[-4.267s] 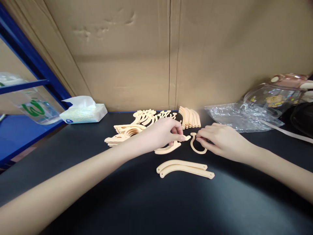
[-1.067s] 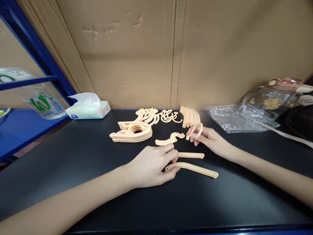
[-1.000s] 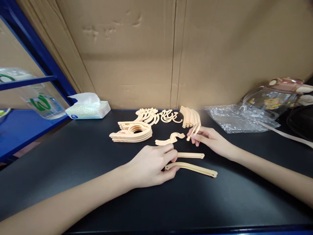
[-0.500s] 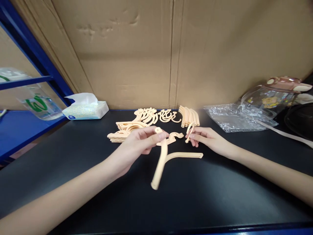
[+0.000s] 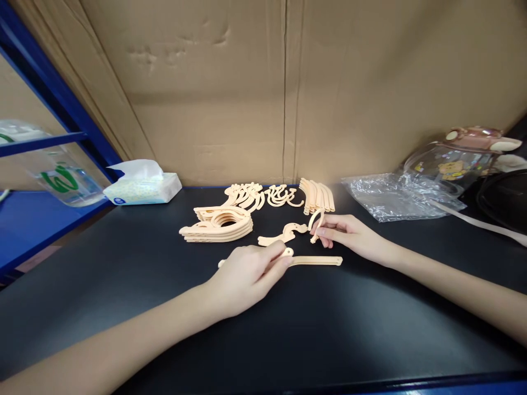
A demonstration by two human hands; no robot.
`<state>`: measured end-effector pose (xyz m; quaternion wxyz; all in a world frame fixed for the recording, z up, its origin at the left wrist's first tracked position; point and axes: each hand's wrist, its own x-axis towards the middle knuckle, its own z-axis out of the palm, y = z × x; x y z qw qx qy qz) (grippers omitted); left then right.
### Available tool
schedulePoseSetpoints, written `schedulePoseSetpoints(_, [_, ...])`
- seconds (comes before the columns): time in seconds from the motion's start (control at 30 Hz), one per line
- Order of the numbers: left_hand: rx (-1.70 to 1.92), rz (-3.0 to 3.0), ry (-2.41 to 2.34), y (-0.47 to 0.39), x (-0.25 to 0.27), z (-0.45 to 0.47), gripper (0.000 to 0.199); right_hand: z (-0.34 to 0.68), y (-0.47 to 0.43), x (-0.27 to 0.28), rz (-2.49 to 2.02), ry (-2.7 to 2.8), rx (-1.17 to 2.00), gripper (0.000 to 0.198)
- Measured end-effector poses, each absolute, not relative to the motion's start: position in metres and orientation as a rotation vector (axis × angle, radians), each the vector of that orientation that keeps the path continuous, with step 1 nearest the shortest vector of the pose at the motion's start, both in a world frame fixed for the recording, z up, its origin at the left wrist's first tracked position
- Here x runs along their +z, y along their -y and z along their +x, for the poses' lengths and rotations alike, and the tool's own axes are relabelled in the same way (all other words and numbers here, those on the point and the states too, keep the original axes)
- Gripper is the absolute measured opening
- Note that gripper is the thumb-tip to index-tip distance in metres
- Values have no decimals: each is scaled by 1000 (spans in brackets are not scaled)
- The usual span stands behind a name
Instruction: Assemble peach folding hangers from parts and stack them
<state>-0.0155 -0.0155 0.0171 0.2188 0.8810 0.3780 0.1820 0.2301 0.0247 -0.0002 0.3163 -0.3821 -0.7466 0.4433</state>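
Observation:
My left hand (image 5: pixel 249 277) is closed on a beige plastic hanger arm (image 5: pixel 289 252), low over the table. Its fingers cover most of that arm; one holed end and a bit of the other end show. A second hanger arm (image 5: pixel 319 260) lies just beyond the fingertips, its left part hidden by the hand. In my right hand (image 5: pixel 343 230), a small curved hanger hook (image 5: pixel 316 220) is pinched between thumb and fingers. Between the hands and a little farther back, a curly hanger piece (image 5: pixel 284 236) lies flat on the table.
Behind sit a stack of curved hanger pieces (image 5: pixel 218 233), loose hooks (image 5: pixel 280 196) and a row of arms (image 5: pixel 318 196). A tissue pack (image 5: pixel 144 184) is at left; a clear plastic bag (image 5: pixel 382 197) and a lidded clear container (image 5: pixel 450 164) are at right. Cardboard (image 5: pixel 214 109) walls the back.
My left hand has come down and nearer with its hanger arm, turning it from pointing toward me to lying sideways by the other arm. My right hand barely moved, still holding the hook.

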Motion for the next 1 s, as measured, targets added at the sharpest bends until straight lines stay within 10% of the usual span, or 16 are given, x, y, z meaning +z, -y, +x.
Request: schedulePoseSetpoints(1.0, [643,2852,-906,5,7,-8,24,228,-23,7,-902,1612,1532,32])
